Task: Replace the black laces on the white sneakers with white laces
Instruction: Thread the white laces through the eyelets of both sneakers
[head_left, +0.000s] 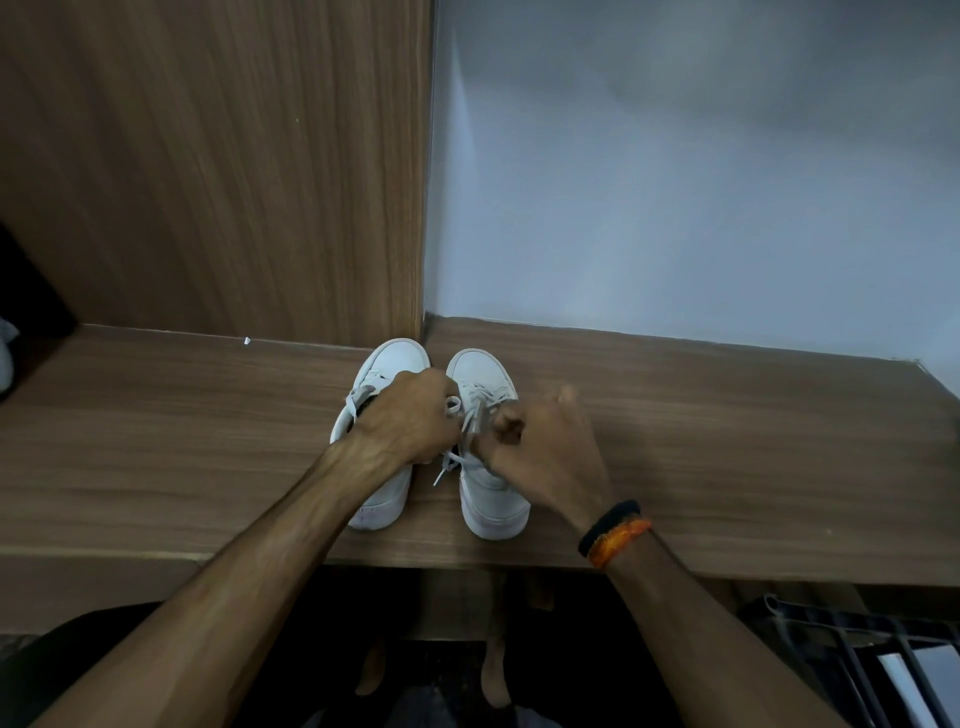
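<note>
Two white sneakers stand side by side on the wooden desk (727, 457), toes pointing to the wall. The left sneaker (387, 364) lies partly under my left hand (402, 418), whose curled fingers hold a loop of white lace (453, 406). My right hand (540, 447) sits over the right sneaker (493, 499) and pinches the other strand of white lace between thumb and fingers. A loose lace end hangs down between the shoes. White laces cross the right sneaker's eyelets. No black lace shows.
A wood-grain panel (218, 166) rises at the back left and a pale wall (675, 182) at the back right. A black wire rack (857, 670) stands below the desk edge at the right. A dark object sits at the far left.
</note>
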